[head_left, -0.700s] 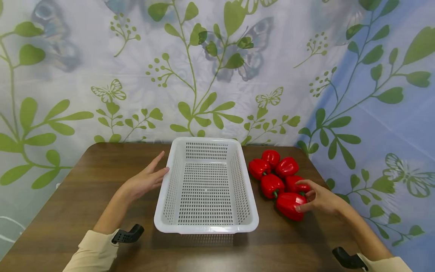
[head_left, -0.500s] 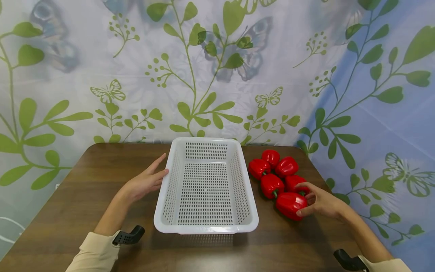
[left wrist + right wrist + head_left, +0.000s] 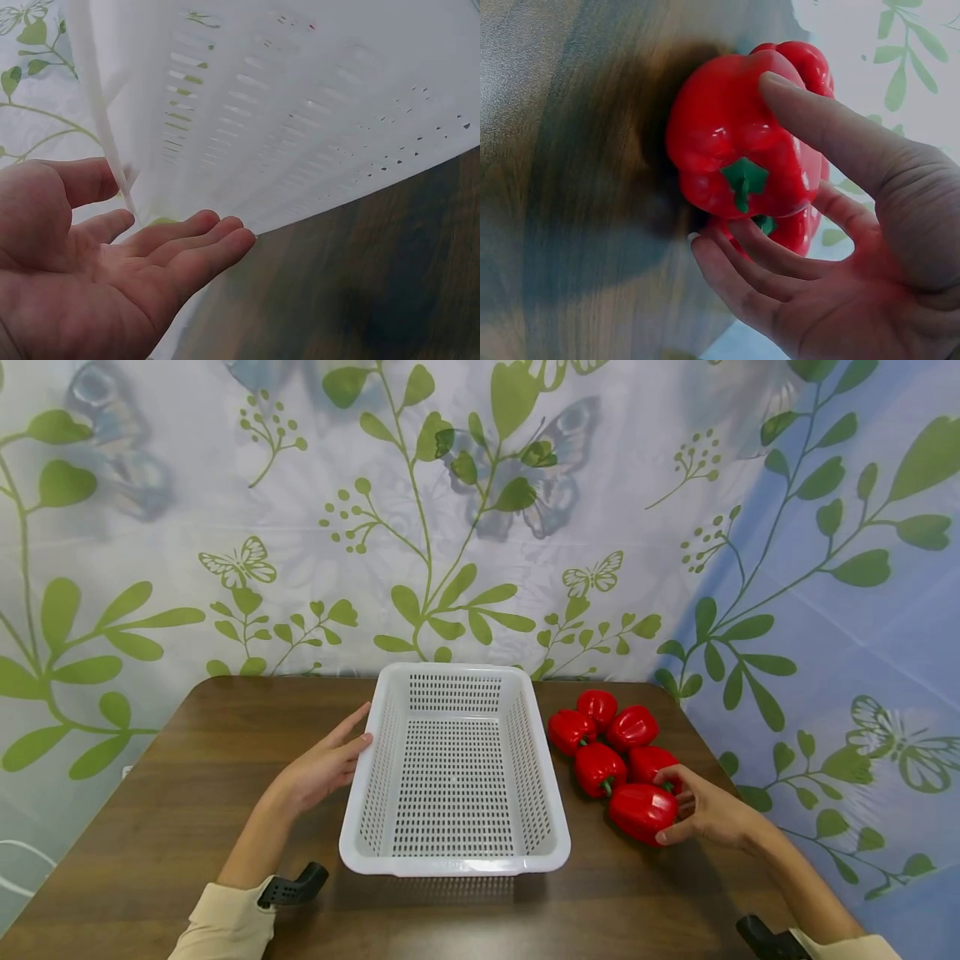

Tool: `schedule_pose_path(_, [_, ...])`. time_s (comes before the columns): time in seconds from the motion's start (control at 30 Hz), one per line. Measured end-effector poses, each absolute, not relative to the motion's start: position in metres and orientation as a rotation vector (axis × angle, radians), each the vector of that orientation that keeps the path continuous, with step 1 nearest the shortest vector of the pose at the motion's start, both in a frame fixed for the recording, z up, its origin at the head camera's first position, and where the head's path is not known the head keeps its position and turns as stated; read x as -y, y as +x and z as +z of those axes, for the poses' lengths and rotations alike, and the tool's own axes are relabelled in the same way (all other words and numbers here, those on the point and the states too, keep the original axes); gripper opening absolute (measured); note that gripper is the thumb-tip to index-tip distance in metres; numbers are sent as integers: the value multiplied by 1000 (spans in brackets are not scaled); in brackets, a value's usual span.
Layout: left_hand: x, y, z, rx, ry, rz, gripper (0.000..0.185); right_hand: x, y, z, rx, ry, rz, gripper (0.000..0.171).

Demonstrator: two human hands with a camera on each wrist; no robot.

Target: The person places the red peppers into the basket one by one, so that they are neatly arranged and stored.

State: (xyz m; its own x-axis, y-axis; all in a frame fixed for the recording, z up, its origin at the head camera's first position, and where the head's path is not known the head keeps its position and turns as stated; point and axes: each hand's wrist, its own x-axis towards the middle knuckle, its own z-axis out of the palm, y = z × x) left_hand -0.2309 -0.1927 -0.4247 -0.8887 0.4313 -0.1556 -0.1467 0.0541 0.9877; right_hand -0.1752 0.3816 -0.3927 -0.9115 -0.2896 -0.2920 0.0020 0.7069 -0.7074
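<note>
Red plastic bell pepper (image 3: 642, 811), nearest of a cluster of six (image 3: 611, 739) on the brown wood-grain tabletop (image 3: 172, 793), right of the basket and apart from it. Now enclosed by the right hand (image 3: 705, 814): thumb laid over the top, fingers curled beneath past the green stem, seen plainly in the right wrist view (image 3: 739, 150). Half a second ago only reached toward, fingertips hovering at its far side; since then closed down into a grip. Not yet lifted, resting on the wood.

White perforated plastic basket (image 3: 453, 860), centre of tabletop, holding nothing. Position unchanged across the three head views.

Left hand (image 3: 322, 768), fingers straight and relaxed, flat against the basket's left wall (image 3: 225, 150); drawn slightly nearer the rim than before, touching, gripping nothing.

Judged: grasp of first pepper just completed, basket steadied for receiving; all six peppers outside the basket, so very early in the work.

Leaf-and-butterfly printed cloth (image 3: 480, 510) behind.
</note>
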Motion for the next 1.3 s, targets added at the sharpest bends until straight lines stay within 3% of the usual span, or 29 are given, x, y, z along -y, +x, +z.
schedule_pose_path(0.53, [192, -230, -433, -1869, 283, 2061, 69, -381, -174, -395, -2555, -215, -1040, 75])
schedule_pose_path(1.3, [189, -230, -442, -1838, 219, 2160, 68, -381, -182, -345, -2581, -260, -995, 71])
